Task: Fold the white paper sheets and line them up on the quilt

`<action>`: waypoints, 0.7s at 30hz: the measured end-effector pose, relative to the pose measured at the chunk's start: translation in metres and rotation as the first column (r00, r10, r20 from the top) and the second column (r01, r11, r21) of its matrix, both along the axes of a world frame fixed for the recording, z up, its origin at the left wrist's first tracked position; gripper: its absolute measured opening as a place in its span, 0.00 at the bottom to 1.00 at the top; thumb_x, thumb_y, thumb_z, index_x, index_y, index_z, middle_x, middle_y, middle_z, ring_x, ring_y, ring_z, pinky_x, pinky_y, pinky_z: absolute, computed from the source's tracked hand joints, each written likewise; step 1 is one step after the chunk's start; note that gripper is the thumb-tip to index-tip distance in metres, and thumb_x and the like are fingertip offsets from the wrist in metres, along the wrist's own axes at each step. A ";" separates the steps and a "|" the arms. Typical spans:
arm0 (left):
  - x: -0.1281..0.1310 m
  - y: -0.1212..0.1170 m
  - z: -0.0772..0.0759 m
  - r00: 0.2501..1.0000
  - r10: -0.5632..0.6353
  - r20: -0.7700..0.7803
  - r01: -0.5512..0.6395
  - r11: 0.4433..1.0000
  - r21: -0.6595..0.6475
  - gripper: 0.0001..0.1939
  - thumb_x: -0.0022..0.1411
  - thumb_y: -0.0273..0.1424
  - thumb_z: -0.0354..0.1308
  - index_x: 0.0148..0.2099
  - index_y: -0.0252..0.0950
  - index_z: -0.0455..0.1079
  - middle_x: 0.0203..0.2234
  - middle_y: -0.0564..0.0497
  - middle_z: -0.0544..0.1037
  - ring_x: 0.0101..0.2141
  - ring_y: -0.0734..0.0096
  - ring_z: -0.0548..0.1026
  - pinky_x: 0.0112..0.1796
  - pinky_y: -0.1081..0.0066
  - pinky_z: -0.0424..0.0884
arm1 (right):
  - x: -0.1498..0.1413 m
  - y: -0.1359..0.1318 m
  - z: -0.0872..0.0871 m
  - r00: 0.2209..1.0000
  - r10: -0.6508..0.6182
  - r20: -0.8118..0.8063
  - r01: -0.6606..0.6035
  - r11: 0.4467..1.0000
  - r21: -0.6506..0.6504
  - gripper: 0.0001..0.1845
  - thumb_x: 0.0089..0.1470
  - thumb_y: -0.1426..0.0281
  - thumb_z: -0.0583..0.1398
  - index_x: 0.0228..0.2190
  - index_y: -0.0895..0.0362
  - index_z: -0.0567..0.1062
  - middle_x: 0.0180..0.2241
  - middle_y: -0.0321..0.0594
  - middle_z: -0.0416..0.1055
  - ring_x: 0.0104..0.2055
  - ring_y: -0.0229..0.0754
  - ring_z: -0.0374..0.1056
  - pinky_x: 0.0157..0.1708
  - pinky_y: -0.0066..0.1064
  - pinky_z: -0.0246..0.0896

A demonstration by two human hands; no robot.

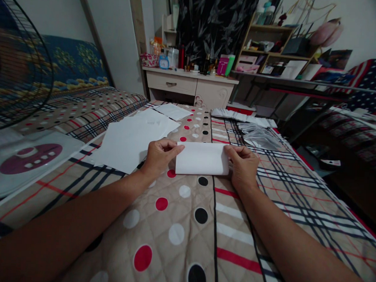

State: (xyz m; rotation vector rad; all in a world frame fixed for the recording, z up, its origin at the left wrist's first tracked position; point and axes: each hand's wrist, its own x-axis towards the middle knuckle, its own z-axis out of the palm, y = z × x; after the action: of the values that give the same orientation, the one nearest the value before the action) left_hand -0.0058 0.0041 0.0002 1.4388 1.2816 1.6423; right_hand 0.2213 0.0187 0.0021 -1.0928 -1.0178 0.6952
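A white sheet of paper (202, 160), seemingly folded into a wide rectangle, is held level just above the dotted bedspread (173, 218). My left hand (160, 156) pinches its upper left corner between thumb and fingers. At the upper right corner, my right hand (243, 162) grips the same paper with thumb and curled fingers. Left of my left hand lies a loose spread of white paper sheets (132, 139), with a smaller white sheet (173, 111) behind it. Beyond my right hand, a pile of thin white packets (259, 135) rests on the bed.
A row of stacked white pieces (238, 114) lies at the bed's far right. A plastic bag with a purple print (33, 158) is at left, below a fan (21, 57). A cluttered dresser (171, 83) stands behind the bed, with a shelf (268, 51) to the right.
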 end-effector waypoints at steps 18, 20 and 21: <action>0.003 -0.001 0.006 0.982 -0.058 0.178 0.072 0.995 -0.071 0.19 0.40 0.32 0.70 0.31 0.37 0.63 0.18 0.60 0.71 0.20 0.78 0.69 0.24 0.77 0.64 | -0.002 0.000 0.001 0.999 0.010 -0.040 -0.011 1.000 -0.010 0.15 0.35 0.68 0.69 0.20 0.55 0.67 0.19 0.30 0.67 0.20 0.33 0.59 0.23 0.27 0.55; 0.003 -0.002 0.009 0.974 -0.056 0.220 0.094 0.982 -0.165 0.22 0.39 0.32 0.70 0.34 0.38 0.62 0.18 0.59 0.73 0.20 0.75 0.71 0.24 0.76 0.65 | -0.001 0.001 0.001 0.999 0.028 -0.031 -0.029 0.999 -0.028 0.15 0.35 0.68 0.68 0.19 0.55 0.65 0.19 0.30 0.67 0.20 0.33 0.59 0.22 0.28 0.56; 0.003 -0.002 0.010 0.972 -0.051 0.228 0.104 0.969 -0.225 0.23 0.38 0.31 0.70 0.35 0.38 0.62 0.18 0.58 0.74 0.20 0.74 0.72 0.23 0.75 0.66 | -0.001 0.001 0.001 0.999 0.030 -0.019 -0.031 0.998 -0.051 0.16 0.34 0.68 0.68 0.19 0.55 0.65 0.19 0.31 0.67 0.20 0.34 0.60 0.22 0.28 0.56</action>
State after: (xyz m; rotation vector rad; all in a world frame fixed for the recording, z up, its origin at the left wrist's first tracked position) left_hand -0.0025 0.0019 0.0102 1.1171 1.2302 1.4939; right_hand 0.2206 0.0202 0.0031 -1.1156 -1.0075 0.7580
